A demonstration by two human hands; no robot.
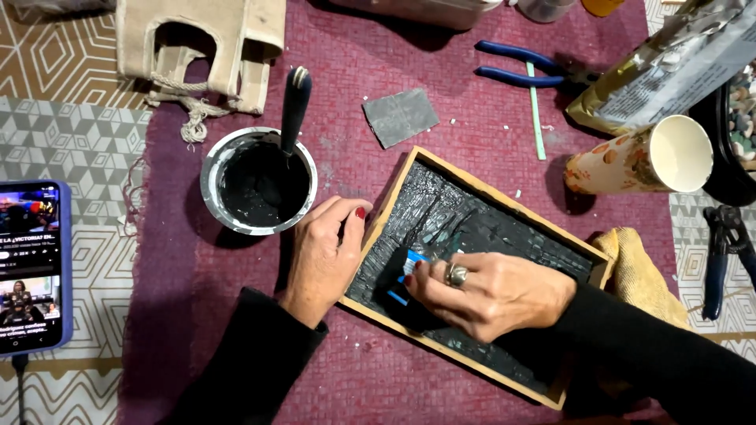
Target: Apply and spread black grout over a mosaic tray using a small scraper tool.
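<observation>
A wooden-framed tray [504,206] lies tilted on a maroon mat, its inside covered with wet black grout over tiles. My right hand [488,293], with a ring on one finger, presses a blue card-like scraper [406,271] smeared with black onto the tray's near left part. My left hand [327,252] rests on the tray's left corner, fingers curled against the frame. Just left of it stands a round bowl [260,182] of black grout with a dark-handled tool [295,106] standing in it.
A phone [31,267] with a lit screen lies at the left edge. Blue-handled pliers [524,67], a pale green stick [535,114], a grey square piece [400,116], a tipped paper cup [646,156], a yellow cloth [642,275], another pair of pliers [724,252] and a canvas bag [201,43] surround the tray.
</observation>
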